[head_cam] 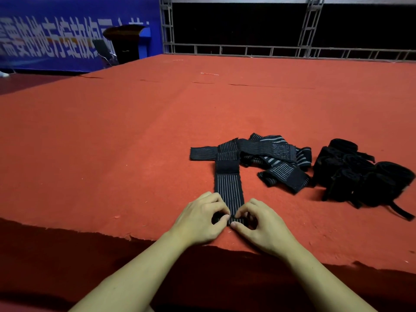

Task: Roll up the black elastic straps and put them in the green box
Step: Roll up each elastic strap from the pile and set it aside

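Note:
A black elastic strap (pixel 228 188) with thin pale lines lies stretched away from me on the red carpet. My left hand (pixel 200 219) and my right hand (pixel 262 224) pinch its near end together, where the strap is curled into a small roll between thumbs and fingers. Its far end reaches a loose heap of unrolled straps (pixel 270 156). To the right sits a pile of dark rolled straps (pixel 355 174). No green box is in view.
The red carpeted platform (pixel 135 131) ends in a frayed front edge just below my wrists. A metal truss railing (pixel 247 49) borders the far side. A blue banner (pixel 56 37) and a dark lectern (pixel 126 43) stand at the back left.

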{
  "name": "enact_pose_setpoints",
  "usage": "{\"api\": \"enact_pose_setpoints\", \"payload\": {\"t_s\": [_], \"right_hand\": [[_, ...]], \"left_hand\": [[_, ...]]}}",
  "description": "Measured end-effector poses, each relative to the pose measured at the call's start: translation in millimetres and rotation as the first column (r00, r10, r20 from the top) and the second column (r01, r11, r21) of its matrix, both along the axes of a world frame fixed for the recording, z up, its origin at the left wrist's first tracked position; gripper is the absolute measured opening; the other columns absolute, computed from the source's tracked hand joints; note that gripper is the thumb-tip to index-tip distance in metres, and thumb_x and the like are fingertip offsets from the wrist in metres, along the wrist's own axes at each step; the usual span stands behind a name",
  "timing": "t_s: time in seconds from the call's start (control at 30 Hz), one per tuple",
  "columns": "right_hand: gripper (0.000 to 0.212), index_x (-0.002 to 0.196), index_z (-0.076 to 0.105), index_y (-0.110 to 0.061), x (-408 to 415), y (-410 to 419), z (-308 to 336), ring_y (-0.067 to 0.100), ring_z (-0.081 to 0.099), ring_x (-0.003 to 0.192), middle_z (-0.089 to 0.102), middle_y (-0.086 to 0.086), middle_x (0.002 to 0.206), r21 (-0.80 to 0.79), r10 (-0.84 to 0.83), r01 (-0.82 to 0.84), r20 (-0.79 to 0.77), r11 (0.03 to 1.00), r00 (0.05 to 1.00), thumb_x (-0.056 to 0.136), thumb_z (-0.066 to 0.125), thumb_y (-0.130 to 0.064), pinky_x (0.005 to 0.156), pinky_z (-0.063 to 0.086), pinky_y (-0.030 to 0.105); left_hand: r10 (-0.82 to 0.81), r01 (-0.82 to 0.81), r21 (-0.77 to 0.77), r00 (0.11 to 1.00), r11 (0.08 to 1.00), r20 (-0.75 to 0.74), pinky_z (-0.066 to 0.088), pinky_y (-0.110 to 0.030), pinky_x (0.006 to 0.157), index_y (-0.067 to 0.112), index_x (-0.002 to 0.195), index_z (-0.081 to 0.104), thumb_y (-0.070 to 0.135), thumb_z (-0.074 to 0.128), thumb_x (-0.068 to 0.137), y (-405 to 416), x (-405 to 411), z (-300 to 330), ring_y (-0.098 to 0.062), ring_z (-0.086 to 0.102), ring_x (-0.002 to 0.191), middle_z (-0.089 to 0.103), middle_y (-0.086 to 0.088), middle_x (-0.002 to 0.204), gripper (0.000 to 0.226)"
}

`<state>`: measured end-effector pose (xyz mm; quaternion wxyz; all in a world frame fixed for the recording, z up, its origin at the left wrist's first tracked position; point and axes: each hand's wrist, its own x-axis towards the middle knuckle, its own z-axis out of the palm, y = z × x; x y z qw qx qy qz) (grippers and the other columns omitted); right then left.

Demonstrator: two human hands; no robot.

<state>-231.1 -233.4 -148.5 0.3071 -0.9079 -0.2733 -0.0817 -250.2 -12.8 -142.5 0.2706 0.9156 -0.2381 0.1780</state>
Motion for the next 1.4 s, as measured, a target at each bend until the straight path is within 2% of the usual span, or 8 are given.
{"api": "enact_pose_setpoints", "payload": {"t_s": [0.17, 0.3, 0.43, 0.53, 0.77, 0.93, 1.13, 1.4], "right_hand": [[0.018, 0.094, 0.074, -0.036, 3.7, -0.5, 2.1, 0.005, 0.057, 0.083, 0.061, -0.015, 0.085, 0.05, -0.012, 0.014, -0.046, 0.999, 0.999, 0.09, 0.068, -0.052, 0.077, 0.049, 0.032], [0.003, 0.098, 0.068, -0.036, 2.6, 0.6, 3.6, 0.004, 0.062, 0.083, 0.068, -0.018, 0.087, 0.109, -0.04, 0.049, -0.079, 0.993, 0.996, 0.095, 0.069, -0.037, 0.078, 0.05, 0.031], [0.009, 0.09, 0.063, -0.034, 2.3, 1.9, 3.0, 0.007, 0.056, 0.075, 0.059, -0.014, 0.079, 0.118, -0.079, 0.086, -0.063, 0.989, 0.995, 0.094, 0.071, -0.037, 0.067, 0.043, 0.025], [0.008, 0.09, 0.072, -0.031, 2.5, 1.9, 2.5, 0.009, 0.057, 0.079, 0.056, -0.015, 0.09, 0.131, -0.086, 0.092, -0.049, 0.987, 0.995, 0.093, 0.072, -0.038, 0.071, 0.045, 0.023], [0.02, 0.109, 0.076, -0.035, 0.5, 1.2, 0.2, 0.008, 0.058, 0.087, 0.053, -0.02, 0.099, 0.081, -0.072, 0.076, -0.056, 0.994, 0.996, 0.09, 0.074, -0.041, 0.075, 0.05, 0.023], [0.03, 0.119, 0.069, -0.037, -0.9, 0.6, 2.1, 0.007, 0.057, 0.089, 0.051, -0.022, 0.101, 0.053, -0.044, 0.048, -0.065, 0.997, 0.997, 0.089, 0.073, -0.03, 0.077, 0.049, 0.021], [0.021, 0.108, 0.061, -0.035, 0.3, 1.1, 1.5, -0.003, 0.059, 0.089, 0.065, -0.022, 0.101, 0.141, -0.07, 0.082, -0.089, 0.987, 0.994, 0.094, 0.071, -0.025, 0.078, 0.043, 0.017], [0.004, 0.093, 0.059, -0.036, -2.4, 0.5, 2.4, 0.004, 0.055, 0.094, 0.057, -0.021, 0.095, 0.079, -0.009, 0.011, -0.019, 0.997, 1.0, 0.09, 0.059, -0.035, 0.082, 0.045, 0.026]], "left_hand": [[-0.003, 0.003, 0.028, 1.0, 1.0, -0.006, 0.048, -0.029, 0.076, 0.028, 0.097, 0.066, 0.036, 0.057, 0.088, -0.7, -2.5, 3.3, -0.004, 0.048, 0.087, 0.058, 0.015, 0.091, 0.015], [0.028, -0.027, 0.009, 0.997, 1.0, -0.076, 0.048, -0.03, 0.081, 0.037, 0.107, 0.054, 0.037, 0.052, 0.091, 0.1, -1.7, 2.5, -0.002, 0.05, 0.089, 0.058, 0.015, 0.092, 0.017], [0.016, -0.015, 0.021, 0.998, 1.0, -0.063, 0.048, -0.033, 0.08, 0.034, 0.101, 0.055, 0.034, 0.051, 0.094, -1.1, 0.5, 3.2, -0.003, 0.046, 0.087, 0.056, 0.016, 0.089, 0.008], [0.04, -0.04, 0.011, 0.999, 0.999, -0.019, 0.048, -0.03, 0.078, 0.028, 0.097, 0.062, 0.034, 0.053, 0.094, -1.8, 3.3, -0.7, -0.001, 0.043, 0.089, 0.053, 0.017, 0.095, 0.011], [0.072, -0.072, 0.002, 0.997, 0.997, 0.033, 0.047, -0.027, 0.078, 0.027, 0.101, 0.066, 0.032, 0.057, 0.094, -0.7, 4.0, -4.0, 0.002, 0.04, 0.091, 0.053, 0.017, 0.099, 0.012], [0.1, -0.104, 0.074, 0.994, 0.992, 0.047, 0.033, -0.017, 0.077, 0.03, 0.102, 0.064, 0.044, 0.058, 0.088, -2.0, 1.1, -2.0, 0.0, 0.043, 0.09, 0.053, 0.018, 0.098, 0.021], [0.098, -0.099, 0.042, 0.995, 0.994, 0.035, 0.034, -0.02, 0.081, 0.027, 0.103, 0.064, 0.04, 0.055, 0.092, -0.8, 3.9, -3.9, -0.002, 0.042, 0.09, 0.056, 0.017, 0.097, 0.019], [-0.041, 0.04, 0.022, 0.998, 0.999, 0.042, 0.041, -0.021, 0.087, 0.024, 0.099, 0.065, 0.026, 0.059, 0.092, -0.9, -0.2, 0.2, -0.007, 0.048, 0.096, 0.054, 0.014, 0.1, 0.009]]}}
